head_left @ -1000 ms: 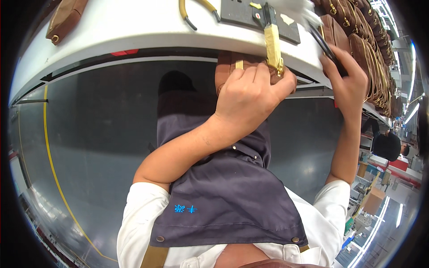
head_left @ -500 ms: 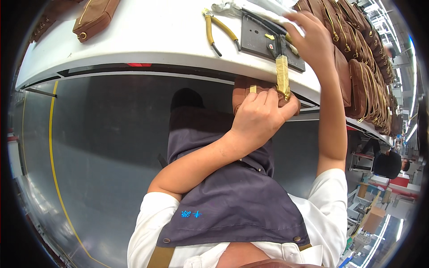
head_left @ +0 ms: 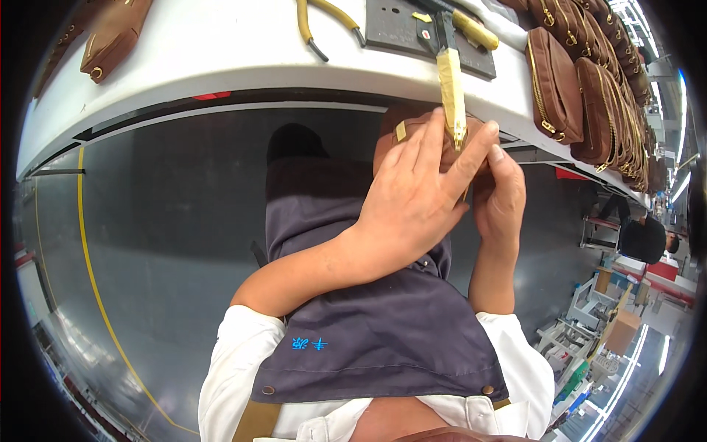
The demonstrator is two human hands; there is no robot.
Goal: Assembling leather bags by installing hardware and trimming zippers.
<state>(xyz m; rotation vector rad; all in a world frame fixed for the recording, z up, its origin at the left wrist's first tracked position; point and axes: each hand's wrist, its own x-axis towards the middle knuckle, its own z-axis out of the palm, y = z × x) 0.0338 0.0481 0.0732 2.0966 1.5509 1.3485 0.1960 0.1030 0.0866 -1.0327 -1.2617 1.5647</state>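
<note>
A brown leather bag (head_left: pixel 390 145) hangs at the table's front edge, over my lap. The tape-wrapped arm (head_left: pixel 451 85) of a black bench fixture reaches over it, and a small brass zipper piece (head_left: pixel 458 138) shows at the arm's tip. My left hand (head_left: pixel 412 191) lies across the bag with its fingers stretched out beside the arm. My right hand (head_left: pixel 504 195) is curled at the bag's right side, its thumb up near my left hand; its other fingers are partly hidden. The fixture's black base plate (head_left: pixel 398 33) rests on the white table.
Yellow-handled pliers (head_left: pixel 305 26) lie left of the plate, and a yellow-handled tool (head_left: pixel 477 31) lies on its right part. Brown zippered pouches (head_left: pixel 552 81) are stacked at the right of the white table (head_left: pixel 221 59). Another brown bag (head_left: pixel 114 40) lies far left.
My right hand has come down from above the fixture to the bag's right side. My left hand has gone from curled to stretched out. The view has shifted slightly.
</note>
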